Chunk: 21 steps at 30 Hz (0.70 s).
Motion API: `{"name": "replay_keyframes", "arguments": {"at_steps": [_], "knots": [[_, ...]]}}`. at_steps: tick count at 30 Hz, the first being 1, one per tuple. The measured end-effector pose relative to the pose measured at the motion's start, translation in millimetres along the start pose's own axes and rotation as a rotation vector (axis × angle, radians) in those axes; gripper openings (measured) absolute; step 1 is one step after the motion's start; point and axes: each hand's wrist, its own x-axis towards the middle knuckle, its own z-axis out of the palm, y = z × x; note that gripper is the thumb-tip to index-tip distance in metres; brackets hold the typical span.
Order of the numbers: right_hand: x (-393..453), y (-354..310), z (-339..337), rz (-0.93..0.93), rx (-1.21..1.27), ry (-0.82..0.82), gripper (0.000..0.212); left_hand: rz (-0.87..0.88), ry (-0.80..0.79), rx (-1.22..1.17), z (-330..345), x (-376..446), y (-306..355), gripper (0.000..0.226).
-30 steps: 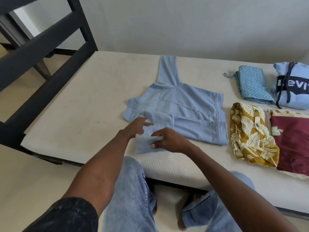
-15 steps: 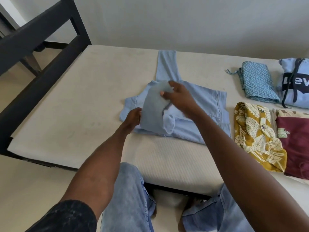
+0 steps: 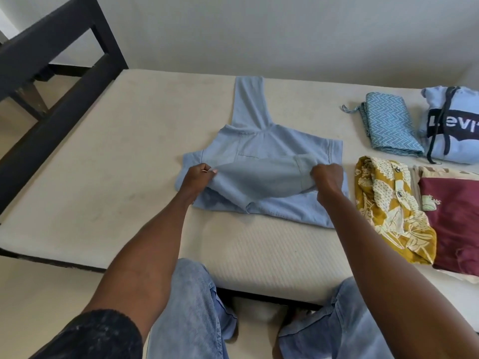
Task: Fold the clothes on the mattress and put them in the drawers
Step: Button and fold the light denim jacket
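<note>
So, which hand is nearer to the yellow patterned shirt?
Right. The right hand grips the light blue sweatshirt's sleeve just beside the yellow patterned shirt. The left hand grips the sleeve's other end, farther away.

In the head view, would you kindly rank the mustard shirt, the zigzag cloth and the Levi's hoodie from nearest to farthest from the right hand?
1. Mustard shirt, just right of the right hand.
2. Zigzag cloth, farther back and right.
3. Levi's hoodie, far right edge.
</note>
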Motion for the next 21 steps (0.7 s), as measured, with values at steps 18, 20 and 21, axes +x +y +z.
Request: {"name": "replay_keyframes", "arguments": {"at_steps": [18, 20, 21], "knots": [[8.2, 91.0, -10.7, 0.183, -0.229, 0.199, 0.060, 0.725, 0.021, 0.864, 91.1, -24.9, -25.5, 0.054], [12.6, 91.7, -11.7, 0.136, -0.221, 0.130, 0.054, 0.576, -0.160, 0.929, 93.2, -31.3, -33.9, 0.067], [15.0, 92.4, -14.0, 0.102, -0.221, 0.122, 0.045, 0.486, -0.209, 0.944, 93.3, -32.5, -36.2, 0.067]]}}
